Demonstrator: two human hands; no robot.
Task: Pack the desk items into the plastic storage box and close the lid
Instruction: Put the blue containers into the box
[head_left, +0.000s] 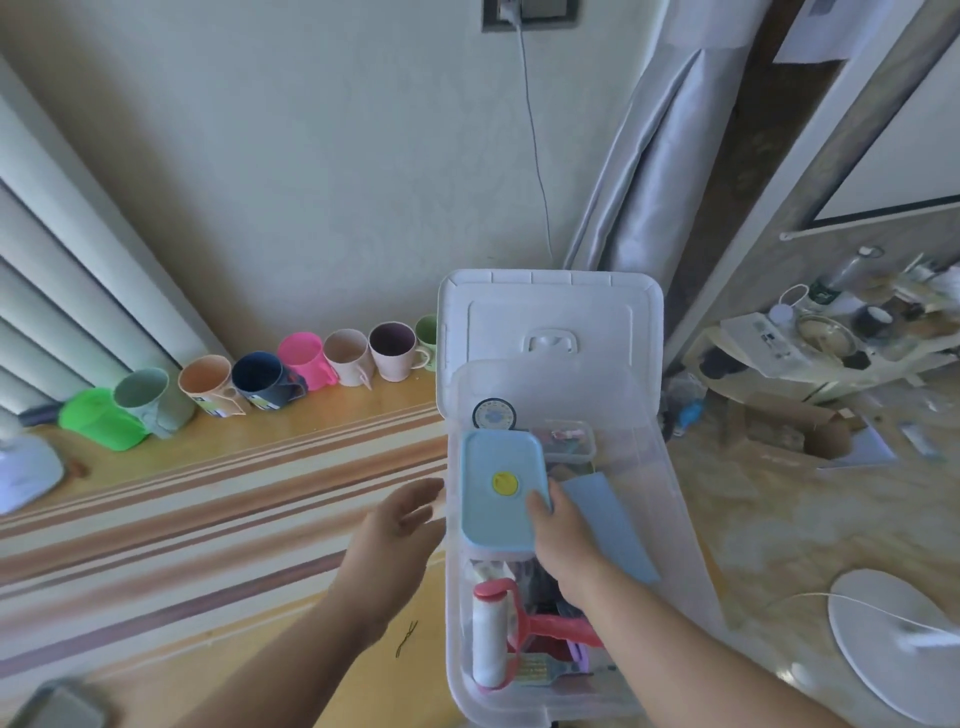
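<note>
The right hand (558, 540) grips the blue case (501, 491) over the box (670, 499), its long axis front-to-back; the left hand (400, 525) hovers beside it, fingers relaxed.

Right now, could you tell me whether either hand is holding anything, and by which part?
The right hand grips the light blue lidded container at its near right corner, thumb on the lid. The left hand is open beside the storage box, holding nothing.
</note>
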